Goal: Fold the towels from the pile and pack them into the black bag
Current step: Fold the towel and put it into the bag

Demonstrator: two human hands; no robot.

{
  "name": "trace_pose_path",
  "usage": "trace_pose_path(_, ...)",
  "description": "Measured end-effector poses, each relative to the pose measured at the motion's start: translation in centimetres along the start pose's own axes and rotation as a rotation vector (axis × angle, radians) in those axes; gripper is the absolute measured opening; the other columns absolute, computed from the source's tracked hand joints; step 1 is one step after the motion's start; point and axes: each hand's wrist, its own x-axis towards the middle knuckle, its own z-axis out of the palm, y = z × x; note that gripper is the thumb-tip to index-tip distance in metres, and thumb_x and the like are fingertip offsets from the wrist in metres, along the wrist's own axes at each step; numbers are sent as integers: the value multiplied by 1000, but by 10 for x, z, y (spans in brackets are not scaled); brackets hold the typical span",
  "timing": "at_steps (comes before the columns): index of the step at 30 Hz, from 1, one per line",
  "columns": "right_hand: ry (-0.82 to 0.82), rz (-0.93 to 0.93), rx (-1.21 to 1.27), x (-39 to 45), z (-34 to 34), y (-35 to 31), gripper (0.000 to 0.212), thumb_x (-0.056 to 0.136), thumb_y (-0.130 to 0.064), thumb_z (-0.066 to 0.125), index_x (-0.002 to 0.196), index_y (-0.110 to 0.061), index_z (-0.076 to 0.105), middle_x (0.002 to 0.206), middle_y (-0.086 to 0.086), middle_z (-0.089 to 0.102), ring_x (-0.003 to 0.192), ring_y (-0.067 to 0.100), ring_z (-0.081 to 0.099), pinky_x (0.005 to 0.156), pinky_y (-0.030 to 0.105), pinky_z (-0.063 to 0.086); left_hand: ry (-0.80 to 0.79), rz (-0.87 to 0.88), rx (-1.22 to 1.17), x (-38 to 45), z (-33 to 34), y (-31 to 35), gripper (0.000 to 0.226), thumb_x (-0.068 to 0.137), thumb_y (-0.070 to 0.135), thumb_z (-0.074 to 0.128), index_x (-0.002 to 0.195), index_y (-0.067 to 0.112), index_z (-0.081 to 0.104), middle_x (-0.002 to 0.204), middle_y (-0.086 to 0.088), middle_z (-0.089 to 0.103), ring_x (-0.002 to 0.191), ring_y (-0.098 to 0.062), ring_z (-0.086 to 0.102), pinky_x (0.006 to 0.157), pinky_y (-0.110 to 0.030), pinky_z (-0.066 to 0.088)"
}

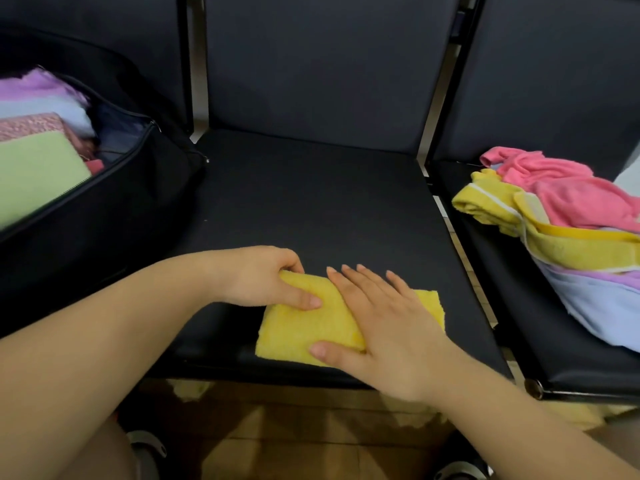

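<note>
A folded yellow towel [301,332] lies near the front edge of the middle black seat [311,195]. My left hand [263,277] pinches its far left corner between thumb and curled fingers. My right hand [388,323] lies flat on the towel's right half, fingers straight and spread. On the left seat stands the open black bag [114,209], holding folded towels: green [34,171], pink, pale blue and lilac. The pile of unfolded towels [561,216] sits on the right seat, pink on top, yellow, lilac and pale blue under it.
The seats are one row of black padded chairs with metal frame bars [433,109] between them. Their backrests rise behind. Below the front edge is a tiled floor [311,438] with my knee and shoes showing.
</note>
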Motion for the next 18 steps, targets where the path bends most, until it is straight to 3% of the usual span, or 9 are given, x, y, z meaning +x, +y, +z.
trace_pose_path(5, 107, 4, -49, -2, 13, 0, 103, 66, -85, -9, 151, -27, -13, 161, -5, -3, 148, 13, -7, 119, 38, -8, 44, -227, 3, -10, 7, -1, 83, 59, 80, 56, 112, 17, 57, 100, 5, 59, 90, -9, 56, 74, -24, 46)
trace_pose_path(9, 170, 2, -15, -6, 16, -1, 100, 70, -85, -7, 153, -29, -4, 161, -7, 8, 148, 11, 5, 117, 33, -5, 14, -221, -181, -14, 10, -2, 108, 43, 83, 60, 127, 17, 55, 114, 4, 61, 103, -13, 58, 93, -32, 49)
trace_pose_path(12, 215, 28, 110, -8, 10, 1, 98, 72, -86, 8, 152, -32, 2, 158, -11, 18, 144, 7, 16, 117, 29, 8, 58, -96, -468, -20, 15, 4, 94, 53, 68, 74, 131, 22, 48, 118, 6, 61, 106, -13, 60, 91, -34, 52)
trace_pose_path(15, 259, 93, 250, -9, -1, -1, 105, 66, -89, 33, 151, -35, 4, 154, -14, 25, 139, 8, 27, 112, 34, 23, 216, -67, -671, -24, 21, 11, 103, 42, 73, 75, 127, 23, 45, 117, 6, 60, 107, -14, 60, 95, -38, 50)
trace_pose_path(18, 254, 127, 265, -6, -7, -9, 105, 70, -79, 52, 151, -34, 5, 152, -13, 29, 138, 10, 29, 113, 38, 27, 376, -27, -698, -27, 30, 20, 64, 70, 67, 67, 117, 29, 46, 110, 11, 58, 101, -8, 57, 83, -28, 49)
